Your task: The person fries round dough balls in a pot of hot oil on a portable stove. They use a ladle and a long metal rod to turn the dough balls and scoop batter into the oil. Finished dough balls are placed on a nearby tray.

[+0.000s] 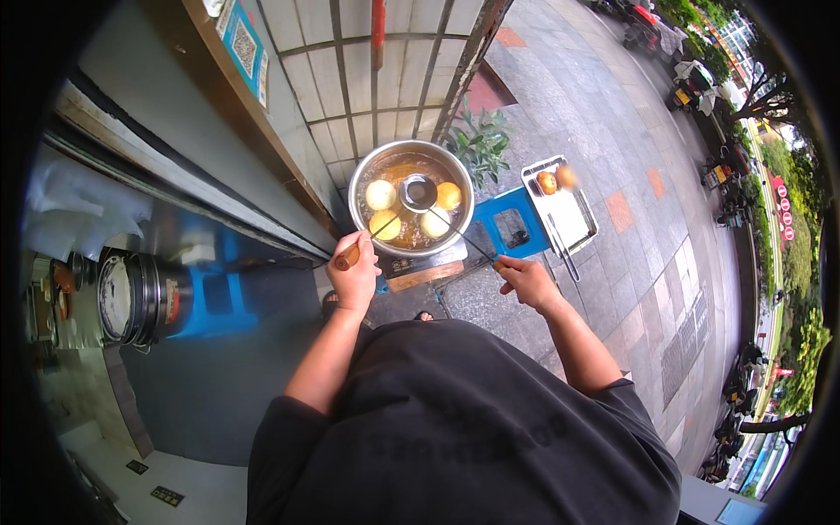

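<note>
A round steel pot (466, 219) of bubbling oil (404, 168) stands just ahead of me. Several pale to golden dough balls float in it, among them a whitish ball (381, 194) and a golden ball (448, 195). My left hand (353, 282) is wrapped round a wooden handle (348, 256); its thin metal rod reaches into the pot, its tip unclear. With my right hand (528, 282) I grip a thin dark handle that slants toward a round metal ladle bowl (418, 193) amid the balls. Whether both rods join this bowl is hard to make out.
Right of the pot, a blue plastic stool (516, 254) adjoins a white tray (573, 219) holding two browned balls (547, 182) and metal tongs (564, 249). A tiled wall (341, 79) rises behind, beside a leafy plant (479, 140). A doorway frame (236, 114) borders the left.
</note>
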Available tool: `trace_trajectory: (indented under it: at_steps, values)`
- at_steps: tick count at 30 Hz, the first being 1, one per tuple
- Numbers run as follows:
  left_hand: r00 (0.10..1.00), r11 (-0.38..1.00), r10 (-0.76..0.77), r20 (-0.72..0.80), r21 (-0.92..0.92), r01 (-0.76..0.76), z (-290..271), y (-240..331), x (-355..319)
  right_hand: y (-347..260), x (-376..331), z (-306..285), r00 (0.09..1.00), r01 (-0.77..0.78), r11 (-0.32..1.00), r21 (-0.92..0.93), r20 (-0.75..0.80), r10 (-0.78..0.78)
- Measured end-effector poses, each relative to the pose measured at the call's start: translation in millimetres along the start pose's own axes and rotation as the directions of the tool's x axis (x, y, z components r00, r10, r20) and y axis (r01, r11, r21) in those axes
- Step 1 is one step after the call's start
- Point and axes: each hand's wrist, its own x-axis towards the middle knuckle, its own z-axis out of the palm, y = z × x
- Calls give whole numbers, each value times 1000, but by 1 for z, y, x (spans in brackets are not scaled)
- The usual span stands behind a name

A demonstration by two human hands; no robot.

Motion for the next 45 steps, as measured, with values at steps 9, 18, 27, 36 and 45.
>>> trace_trajectory:
  at_steps: [9, 18, 27, 36, 45]
  values:
    - [1000, 1000, 6, 6, 22, -6, 3, -1, 2, 2, 5, -1, 1000, -2, 1000, -10, 1, 2]
    - [999, 1000, -5, 37, 24, 4, 2, -4, 3, 5, 12, -1, 1000, 12, 993, 117, 3, -12]
    - [1000, 999, -13, 19, 46, 12, 4, -18, 11, -16, -8, -20, 978, 192, 951, 242, -133, -164]
    - [999, 999, -31, 16, 29, 30, 11, -40, 27, 11, 7, 0, 982, -29, 902, 431, 181, -55]
    - [998, 999, -47, 35, 6, 46, 17, -65, 44, 54, -4, 18, 999, 33, 884, 467, -29, -22]
